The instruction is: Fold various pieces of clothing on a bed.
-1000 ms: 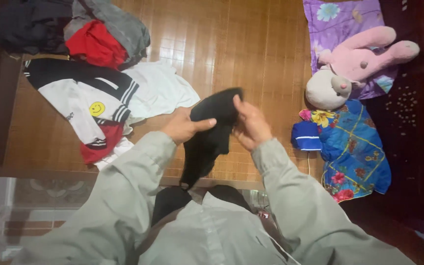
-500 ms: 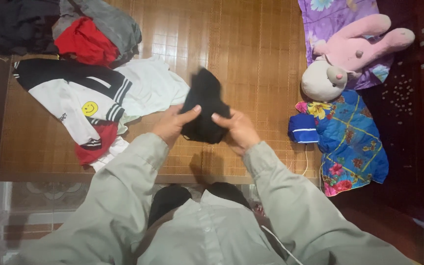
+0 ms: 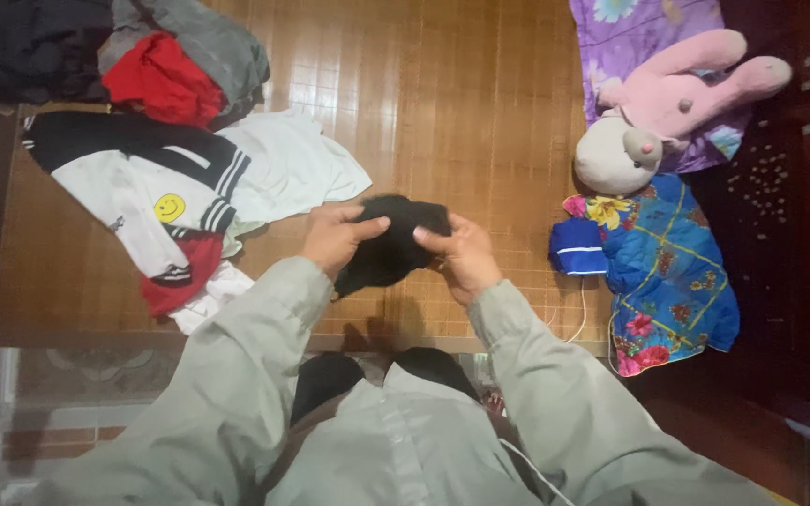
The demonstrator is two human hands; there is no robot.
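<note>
Left hand and right hand both pinch a bunched black cloth garment, gathering it compactly. It hangs over the woven bamboo mat's near edge.

Home bedroom: plush rabbit, strewn clothes.

Light: dim, warm; your bamboo mat showed sheen toward 12 o'clock.
Shadows: edges at 3 and 9 o'clock went dark.
Sharpness: slightly soft.

Partly hidden under both hands: black garment. Cut off at far edge: dark clothes pile, purple flowered cloth.
</note>
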